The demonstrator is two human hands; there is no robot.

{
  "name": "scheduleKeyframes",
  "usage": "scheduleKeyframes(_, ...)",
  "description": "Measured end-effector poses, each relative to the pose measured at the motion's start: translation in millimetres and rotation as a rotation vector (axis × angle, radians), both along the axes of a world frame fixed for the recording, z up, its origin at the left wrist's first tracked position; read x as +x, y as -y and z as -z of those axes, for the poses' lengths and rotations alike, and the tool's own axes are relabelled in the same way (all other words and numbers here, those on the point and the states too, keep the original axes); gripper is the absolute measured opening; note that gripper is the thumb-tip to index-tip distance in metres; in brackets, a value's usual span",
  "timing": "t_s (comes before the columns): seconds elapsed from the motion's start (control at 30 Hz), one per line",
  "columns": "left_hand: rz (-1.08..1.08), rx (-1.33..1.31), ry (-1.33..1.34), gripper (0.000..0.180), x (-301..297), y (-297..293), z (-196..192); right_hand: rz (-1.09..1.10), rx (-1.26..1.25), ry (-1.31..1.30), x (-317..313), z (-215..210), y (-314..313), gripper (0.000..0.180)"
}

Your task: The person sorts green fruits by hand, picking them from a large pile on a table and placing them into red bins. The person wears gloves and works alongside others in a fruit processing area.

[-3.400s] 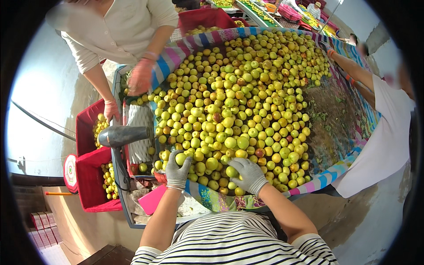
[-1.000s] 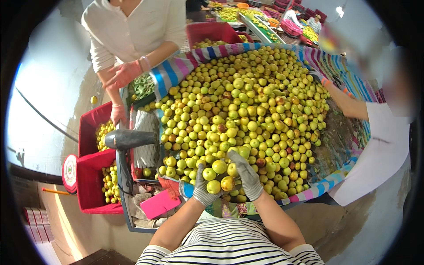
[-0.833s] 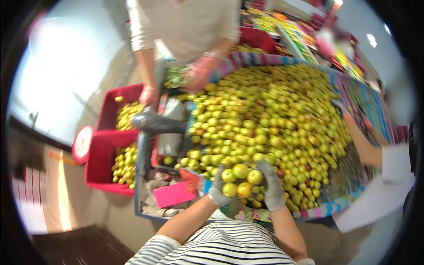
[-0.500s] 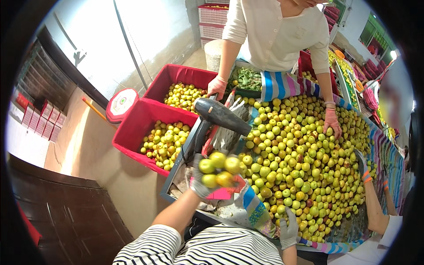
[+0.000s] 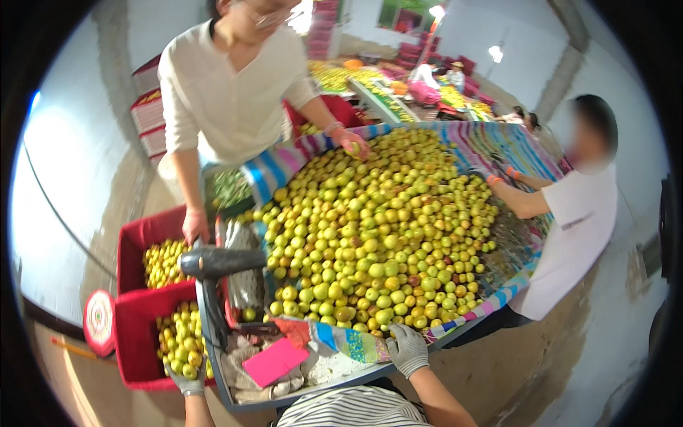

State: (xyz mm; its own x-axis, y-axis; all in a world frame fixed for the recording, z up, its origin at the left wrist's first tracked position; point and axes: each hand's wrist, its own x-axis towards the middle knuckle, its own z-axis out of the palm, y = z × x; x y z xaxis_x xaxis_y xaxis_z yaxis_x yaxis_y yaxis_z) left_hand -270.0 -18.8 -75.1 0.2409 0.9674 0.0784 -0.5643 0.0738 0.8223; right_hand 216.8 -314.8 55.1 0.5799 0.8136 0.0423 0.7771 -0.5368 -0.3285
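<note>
My left hand (image 5: 188, 386), in a grey knit glove, is at the near side of the front red-lined crate (image 5: 135, 346). It cups several yellow-green jujubes (image 5: 189, 371), which hide part of its fingers. More jujubes lie beyond it in that crate. My right hand (image 5: 408, 351), gloved alike, rests over the near edge of the striped cloth (image 5: 361, 344). Its fingers are apart, with the tips beside the big heap of jujubes (image 5: 370, 245), and nothing shows in its grasp.
A dark hair dryer (image 5: 222, 262) stands at the table's left side, above a pink card (image 5: 276, 361). Across the table, a person in white holds a jujube in one pink-gloved hand (image 5: 350, 143). Another person (image 5: 580, 213) reaches in from the right. A second red crate (image 5: 135, 245) stands farther back.
My left hand has carried its jujubes left, from above the table to the front crate. My right hand has drawn back from the heap to the cloth edge. The view has swung right.
</note>
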Motion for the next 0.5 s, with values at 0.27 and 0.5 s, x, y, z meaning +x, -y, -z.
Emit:
scheduleKeyframes(0.27, -0.251, -0.237, -0.22, 0.056, -4, -63, 47, 0.112, 0.039, 0.025, -9, -4, 3, 0.03)
scheduleKeyframes(0.5, -0.441, -0.256, -0.436, 0.052, -26, -111, 56, 0.145, 0.104, 0.091, -11, 5, -2, 0.02)
